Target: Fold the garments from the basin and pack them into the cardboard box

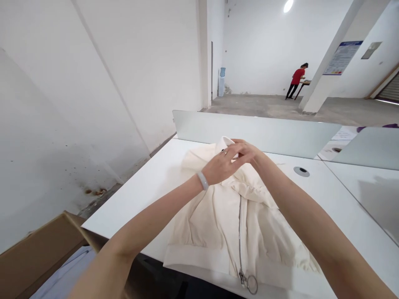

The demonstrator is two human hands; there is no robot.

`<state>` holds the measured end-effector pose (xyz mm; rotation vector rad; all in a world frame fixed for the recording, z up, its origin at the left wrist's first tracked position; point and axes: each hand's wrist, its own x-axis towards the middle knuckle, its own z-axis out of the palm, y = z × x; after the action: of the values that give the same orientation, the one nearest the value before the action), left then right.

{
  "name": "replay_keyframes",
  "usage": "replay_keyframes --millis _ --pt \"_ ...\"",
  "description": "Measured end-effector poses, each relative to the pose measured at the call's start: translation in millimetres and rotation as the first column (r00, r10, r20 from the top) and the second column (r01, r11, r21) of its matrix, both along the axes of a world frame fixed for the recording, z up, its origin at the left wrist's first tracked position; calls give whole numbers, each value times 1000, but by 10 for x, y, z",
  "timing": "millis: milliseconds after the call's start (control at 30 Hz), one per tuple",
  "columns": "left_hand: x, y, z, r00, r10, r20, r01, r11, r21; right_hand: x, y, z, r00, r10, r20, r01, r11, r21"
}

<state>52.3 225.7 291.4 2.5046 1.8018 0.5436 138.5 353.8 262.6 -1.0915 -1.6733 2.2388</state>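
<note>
Sadly, the poster point(342, 58) beyond the white jacket point(237, 224) is unreadable.

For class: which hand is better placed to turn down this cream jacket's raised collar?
Right hand, probably: its fingers reach the raised collar, while the left hand lies across in front of it.

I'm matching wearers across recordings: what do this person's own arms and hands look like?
Both forearms are bare. The left wrist wears a smooth pale-grey band; the left hand has a thin ring on one finger. The right hand shows no jewellery.
</note>
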Motion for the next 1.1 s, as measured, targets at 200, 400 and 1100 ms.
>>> replay_keyframes --millis 200,400,1100 --pt "-404 -529 -131 917 399 27 -385 898 -212 842 389 -391 972 17 234 -22 1000 19" --pt "-563 -969 -521 909 405 -96 -323 540 -777 1629 292 -871 744 -105 660 -180 920 349" --pt "-184 -624 -1078 926 331 -181 -321 439 -839 1376 -149 -1289 689 -36 723 -506 690 517"
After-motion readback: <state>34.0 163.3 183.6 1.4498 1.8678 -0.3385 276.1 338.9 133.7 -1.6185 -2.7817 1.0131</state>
